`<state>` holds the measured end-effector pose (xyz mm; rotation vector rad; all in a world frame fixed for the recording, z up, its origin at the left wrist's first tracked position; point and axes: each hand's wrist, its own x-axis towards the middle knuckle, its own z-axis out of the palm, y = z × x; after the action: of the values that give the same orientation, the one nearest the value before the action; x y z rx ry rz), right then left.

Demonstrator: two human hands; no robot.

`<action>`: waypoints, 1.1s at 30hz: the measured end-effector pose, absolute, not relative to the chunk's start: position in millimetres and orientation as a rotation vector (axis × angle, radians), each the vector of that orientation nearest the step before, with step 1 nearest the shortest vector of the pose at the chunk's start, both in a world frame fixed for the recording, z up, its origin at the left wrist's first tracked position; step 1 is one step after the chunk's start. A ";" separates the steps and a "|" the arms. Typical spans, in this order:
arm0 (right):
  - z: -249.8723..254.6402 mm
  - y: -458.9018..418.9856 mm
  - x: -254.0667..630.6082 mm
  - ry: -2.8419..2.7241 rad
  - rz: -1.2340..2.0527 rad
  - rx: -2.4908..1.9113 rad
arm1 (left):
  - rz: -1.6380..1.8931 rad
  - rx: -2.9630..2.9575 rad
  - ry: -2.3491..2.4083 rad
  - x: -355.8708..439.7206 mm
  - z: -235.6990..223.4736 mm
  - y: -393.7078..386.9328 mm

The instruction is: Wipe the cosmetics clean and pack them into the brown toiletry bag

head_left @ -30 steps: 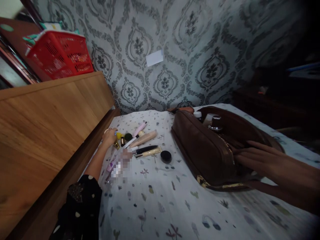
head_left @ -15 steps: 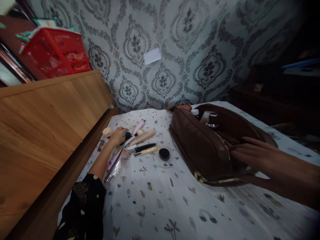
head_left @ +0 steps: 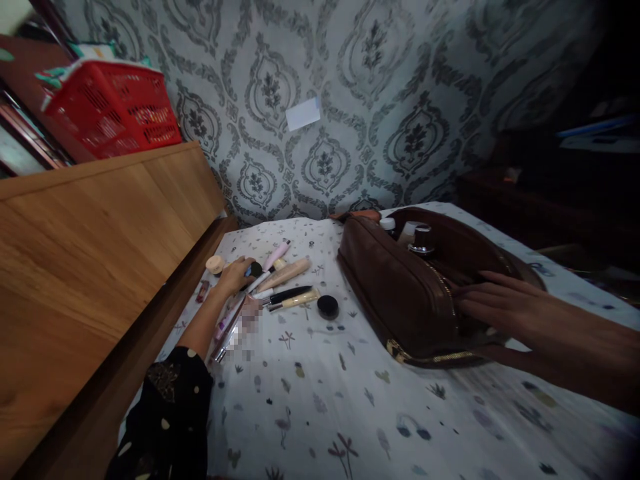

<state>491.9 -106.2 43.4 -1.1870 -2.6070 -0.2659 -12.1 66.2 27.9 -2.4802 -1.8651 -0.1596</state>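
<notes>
My left hand (head_left: pixel 233 277) lies among cosmetics scattered on the printed sheet (head_left: pixel 325 400), fingers curled over something small with a blue tip; what it grips is hidden. Beside it are a pink tube (head_left: pixel 277 253), a beige tube (head_left: pixel 290 272), a black brush (head_left: pixel 290 294), a black round pot (head_left: pixel 327 306) and a round beige puff (head_left: pixel 215 264). My right hand (head_left: pixel 493 308) rests flat, fingers stretched, on the near end of an unzipped brown leather bag (head_left: pixel 395 287). Bottle caps (head_left: pixel 421 240) stick out of the bag's far end.
A wooden headboard (head_left: pixel 100 233) runs along the left, with a red plastic basket (head_left: pixel 113 110) on the shelf above it. Patterned wallpaper with a white slip (head_left: pixel 303 114) stands behind. Dark furniture (head_left: pixel 550 200) sits at the right.
My left hand has moved right from the headboard side into the pile of cosmetics, uncovering the beige puff. My right hand stays on the bag, shifted slightly left.
</notes>
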 end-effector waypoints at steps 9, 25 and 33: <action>43.6 -109.4 488.8 -2.585 -0.339 -1.204 | -0.359 -2.371 -1.988 -26.2 20.2 82.0; 43.9 -109.3 486.7 -2.545 -0.238 -1.249 | 0.020 -2.248 -1.977 -51.8 41.7 68.4; 48.7 -112.1 484.5 -2.574 -0.225 -1.269 | -0.066 -2.197 -2.034 -36.7 42.7 62.8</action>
<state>484.5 -112.1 48.7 -1.2692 -2.5745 -0.2250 -36.7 62.8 42.7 -2.1967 -2.0335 -0.0663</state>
